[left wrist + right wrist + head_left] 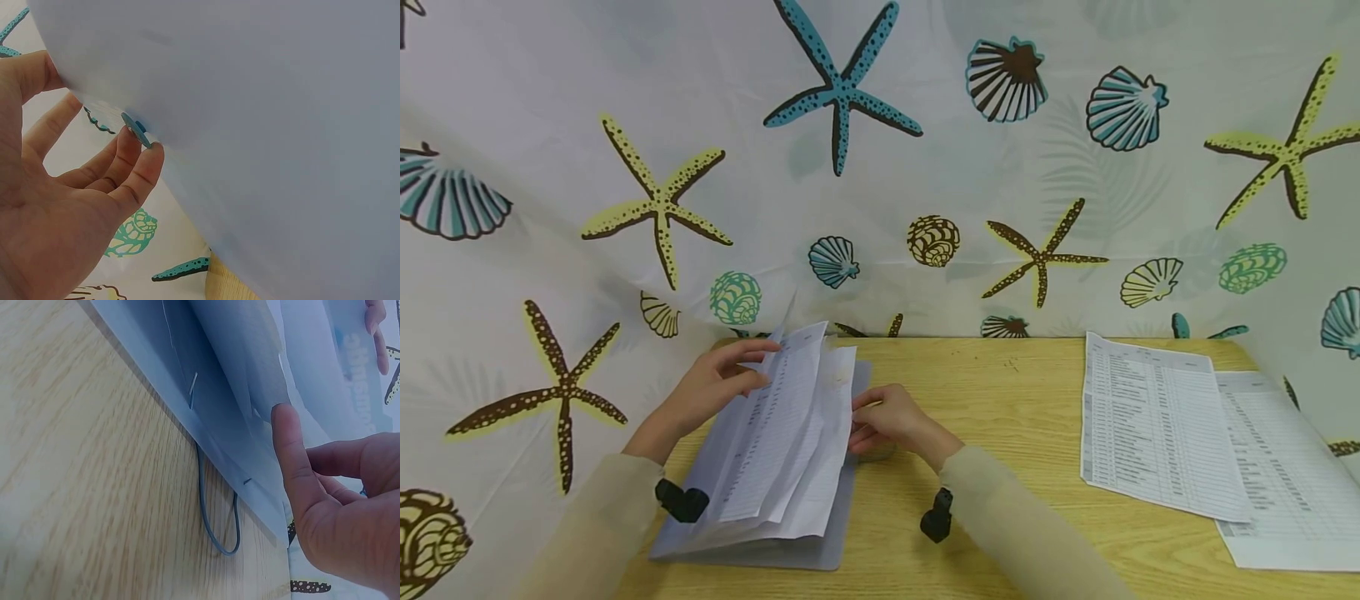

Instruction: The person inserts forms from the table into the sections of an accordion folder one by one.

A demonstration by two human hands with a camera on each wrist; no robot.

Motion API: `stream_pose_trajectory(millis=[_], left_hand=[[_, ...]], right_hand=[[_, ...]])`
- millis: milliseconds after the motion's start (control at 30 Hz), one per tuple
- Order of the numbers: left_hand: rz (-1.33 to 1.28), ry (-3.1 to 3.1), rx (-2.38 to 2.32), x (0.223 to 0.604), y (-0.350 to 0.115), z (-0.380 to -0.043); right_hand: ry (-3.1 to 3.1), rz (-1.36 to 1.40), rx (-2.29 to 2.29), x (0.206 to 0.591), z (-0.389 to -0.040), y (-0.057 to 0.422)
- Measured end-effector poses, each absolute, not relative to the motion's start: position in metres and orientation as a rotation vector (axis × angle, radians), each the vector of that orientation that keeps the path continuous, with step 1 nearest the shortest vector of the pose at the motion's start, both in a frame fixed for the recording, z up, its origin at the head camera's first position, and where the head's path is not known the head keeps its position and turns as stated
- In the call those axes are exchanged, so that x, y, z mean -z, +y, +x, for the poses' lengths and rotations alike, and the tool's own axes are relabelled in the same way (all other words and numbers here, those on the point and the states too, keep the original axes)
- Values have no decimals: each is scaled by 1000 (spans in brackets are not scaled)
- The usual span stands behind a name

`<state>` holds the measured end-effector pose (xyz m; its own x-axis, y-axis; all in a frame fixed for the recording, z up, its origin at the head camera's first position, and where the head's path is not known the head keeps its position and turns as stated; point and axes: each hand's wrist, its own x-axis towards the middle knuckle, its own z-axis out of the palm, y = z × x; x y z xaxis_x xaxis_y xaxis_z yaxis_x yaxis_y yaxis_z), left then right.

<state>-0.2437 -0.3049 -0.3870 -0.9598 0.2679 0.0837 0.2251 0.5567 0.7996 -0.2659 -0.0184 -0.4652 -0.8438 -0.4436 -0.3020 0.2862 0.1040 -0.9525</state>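
A grey-blue plastic folder (831,554) lies spread on the wooden table with several printed sheets (797,417) standing half raised inside it. My left hand (718,379) holds the raised cover (250,125) by its edge, fingers beside a round blue button (135,130) fixed there. On the other side, my right hand (887,417) pinches the right edge of the sheets between thumb and finger. A thin elastic loop (201,481) sticks out from the folder's lower panel onto the table, below the right hand in the right wrist view.
To the right, two printed lists lie overlapping: the upper sheet (1157,425) partly covers the lower sheet (1292,475). Bare wood of the table (992,417) shows between them and the folder. A white curtain (880,208) with starfish and shells hangs behind.
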Motion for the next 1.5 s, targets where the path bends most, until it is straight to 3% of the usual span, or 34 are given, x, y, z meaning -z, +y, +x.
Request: stream_pose_trajectory(millis=[1500], left_hand=[[449,2720,-1398,384,-305,-244]], right_hand=[[1843,-139,1835,467,-263,-41]])
